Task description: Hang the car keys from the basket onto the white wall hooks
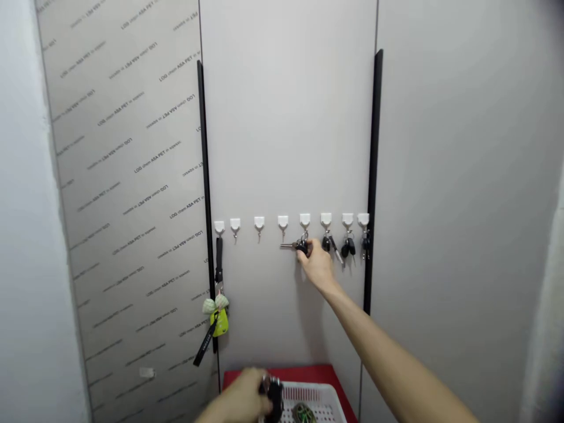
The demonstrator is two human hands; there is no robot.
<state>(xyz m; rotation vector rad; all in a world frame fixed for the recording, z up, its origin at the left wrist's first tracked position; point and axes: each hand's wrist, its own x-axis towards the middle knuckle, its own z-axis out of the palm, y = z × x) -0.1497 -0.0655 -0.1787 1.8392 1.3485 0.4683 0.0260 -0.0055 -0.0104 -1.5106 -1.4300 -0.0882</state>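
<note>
Fingers together, our right hand pinches a black key bunch on a white wall hook, three bare hooks left of the fingers and three laden hooks right, while our left hand clamps a dark key fob above a white basket.

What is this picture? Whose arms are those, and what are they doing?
This picture comes from a small camera worn on a person's head, so it shows roughly what they see, looking forward and down. There is no robot here, just two bare hands. The right hand is touching a bunch of keys that hangs from a white hook on a pale grey panel. More keys hang from the hooks beside it. The left hand is low down, holding some dark keys above a white basket. The basket sits on something red.
</note>
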